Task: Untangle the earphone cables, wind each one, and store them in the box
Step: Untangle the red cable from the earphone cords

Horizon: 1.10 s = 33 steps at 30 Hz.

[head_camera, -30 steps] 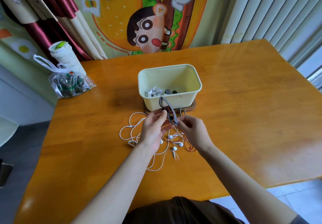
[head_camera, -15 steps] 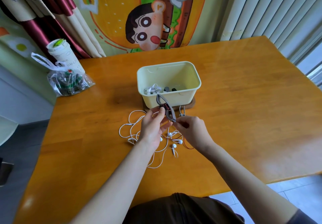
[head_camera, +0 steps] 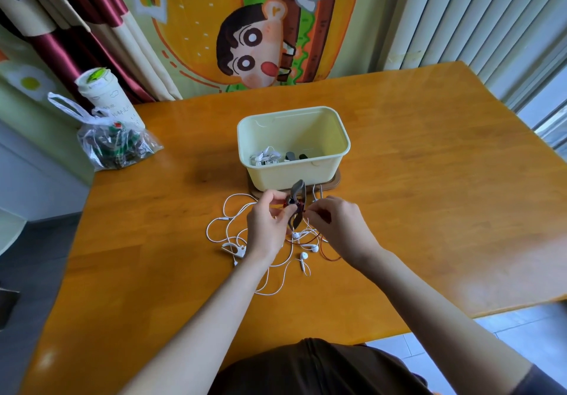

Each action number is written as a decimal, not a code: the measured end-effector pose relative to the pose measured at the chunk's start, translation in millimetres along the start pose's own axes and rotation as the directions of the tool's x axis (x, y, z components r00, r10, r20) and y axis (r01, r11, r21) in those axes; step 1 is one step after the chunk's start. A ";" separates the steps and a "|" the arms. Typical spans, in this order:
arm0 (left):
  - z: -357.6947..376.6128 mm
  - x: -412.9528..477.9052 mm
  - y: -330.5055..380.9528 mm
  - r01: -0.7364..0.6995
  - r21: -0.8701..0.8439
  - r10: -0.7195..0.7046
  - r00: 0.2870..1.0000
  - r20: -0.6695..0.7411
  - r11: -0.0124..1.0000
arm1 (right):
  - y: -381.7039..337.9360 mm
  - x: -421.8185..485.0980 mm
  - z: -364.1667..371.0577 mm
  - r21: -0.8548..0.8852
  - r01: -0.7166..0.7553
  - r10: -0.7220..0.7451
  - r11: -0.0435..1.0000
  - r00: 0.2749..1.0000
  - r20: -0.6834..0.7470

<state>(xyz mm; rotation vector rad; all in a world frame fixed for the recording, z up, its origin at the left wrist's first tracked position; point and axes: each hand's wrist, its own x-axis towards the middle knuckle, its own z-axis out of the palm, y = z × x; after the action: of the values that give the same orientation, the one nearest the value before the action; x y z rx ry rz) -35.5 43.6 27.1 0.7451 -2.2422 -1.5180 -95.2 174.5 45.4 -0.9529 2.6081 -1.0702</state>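
Note:
A pale yellow box (head_camera: 334, 161) stands mid-table on a brown coaster, with a wound white earphone bundle (head_camera: 264, 158) and dark pieces inside. Just in front of it, my left hand (head_camera: 267, 225) and my right hand (head_camera: 340, 225) both pinch a small red-brown earphone bundle wrapped by a grey strap (head_camera: 297, 202), held a little above the table. Under my hands lies a tangle of white earphone cables (head_camera: 233, 235) with loose earbuds, and a thin red-brown cable (head_camera: 329, 258) trails to the right.
A clear plastic bag (head_camera: 113, 146) of dark items and a white paper cup (head_camera: 104, 93) sit at the table's back left corner. The orange wooden table (head_camera: 429, 195) ends near my body and at the right. Curtains hang behind.
My hands have shifted slightly nearer to me and lower; the grey strap is bent more tightly around the red-brown bundle. The camera has tilted a little.

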 end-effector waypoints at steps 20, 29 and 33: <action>-5.7 1.5 -0.2 0.063 0.058 -0.085 0.825 0.558 0.996 | 26.9 16.5 -15.3 0.119 -0.005 0.019 0.993 0.993 -0.115; -9.7 1.0 14.8 0.202 -0.223 -0.048 0.833 0.551 0.954 | 38.6 13.3 -6.2 0.252 -0.194 0.212 0.948 0.976 -0.046; -4.4 2.2 17.8 0.358 -0.465 -0.141 0.888 0.438 0.810 | 31.1 4.2 9.2 0.415 -0.261 0.287 0.872 0.958 0.001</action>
<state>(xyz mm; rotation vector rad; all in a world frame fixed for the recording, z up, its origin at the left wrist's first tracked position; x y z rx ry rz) -39.1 44.2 45.2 0.6246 -1.8275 -2.4731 -110.5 183.4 17.9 -0.4441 2.3195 -1.4989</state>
